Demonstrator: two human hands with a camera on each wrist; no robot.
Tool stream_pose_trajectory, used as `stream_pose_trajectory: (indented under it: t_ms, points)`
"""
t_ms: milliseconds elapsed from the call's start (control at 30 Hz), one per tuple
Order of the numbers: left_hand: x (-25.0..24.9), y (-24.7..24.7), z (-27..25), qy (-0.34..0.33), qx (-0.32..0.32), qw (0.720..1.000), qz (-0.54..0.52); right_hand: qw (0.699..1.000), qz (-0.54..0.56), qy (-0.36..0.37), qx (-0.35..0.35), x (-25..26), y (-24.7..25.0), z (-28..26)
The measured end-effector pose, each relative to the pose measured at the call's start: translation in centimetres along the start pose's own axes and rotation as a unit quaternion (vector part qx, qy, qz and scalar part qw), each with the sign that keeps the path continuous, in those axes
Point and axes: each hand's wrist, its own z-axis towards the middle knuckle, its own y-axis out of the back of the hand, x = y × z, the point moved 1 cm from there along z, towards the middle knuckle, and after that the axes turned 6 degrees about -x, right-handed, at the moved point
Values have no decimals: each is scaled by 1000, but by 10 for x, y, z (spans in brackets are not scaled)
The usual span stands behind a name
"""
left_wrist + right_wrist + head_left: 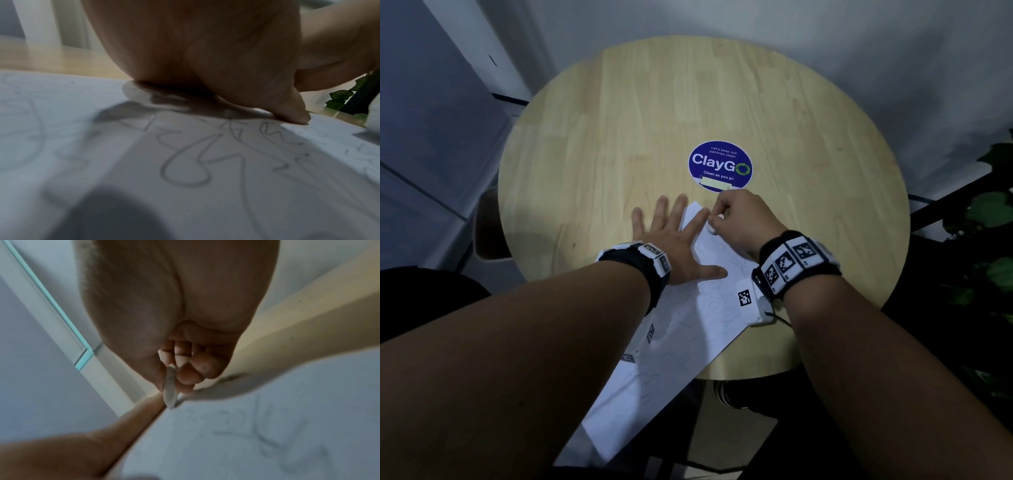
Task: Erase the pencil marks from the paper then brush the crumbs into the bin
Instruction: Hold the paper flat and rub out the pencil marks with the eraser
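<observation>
A white sheet of paper (pixel 685 342) with grey pencil scribbles (pixel 185 164) lies slanted over the near edge of the round wooden table (pixel 619 113). My left hand (pixel 671 236) lies flat with fingers spread, pressing the paper's far left part and the table beside it. My right hand (pixel 736 219) hovers over the paper's far corner and pinches a small white eraser (pixel 170 391) whose tip touches the sheet beside my left index finger (pixel 697 221). The paper's near end hangs past the table edge.
A round blue "ClayGo" sticker (pixel 720 164) lies at the table's middle, just beyond my right hand. Green plant leaves (pixel 993 212) stand off the table to the right. A chair (pixel 489 226) sits at the table's left side. No bin shows.
</observation>
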Motion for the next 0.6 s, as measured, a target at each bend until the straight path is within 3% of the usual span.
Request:
stream_pose_trajectory:
  t_ms: [100, 133, 267, 300, 400, 433, 600]
  points:
    - [1, -1, 1, 0, 1, 1000, 1, 992, 6, -29, 122, -1, 6, -1]
    - [1, -1, 1, 0, 0, 1000, 2, 993, 8, -25, 118, -2, 5, -1]
    - [0, 0, 0, 1, 3, 1000, 2, 999, 3, -1, -43, -3, -3, 1]
    - [0, 0, 0, 1, 2, 1000, 2, 1000, -4, -3, -30, -4, -2, 3]
    - [1, -1, 0, 0, -1, 1000, 0, 995, 5, -29, 99, -7, 3, 4]
    - [1, -1, 1, -1, -1, 1000, 1, 994, 15, -32, 106, -7, 4, 3]
    - [0, -1, 1, 0, 0, 1000, -1, 999, 12, -9, -29, -3, -5, 0]
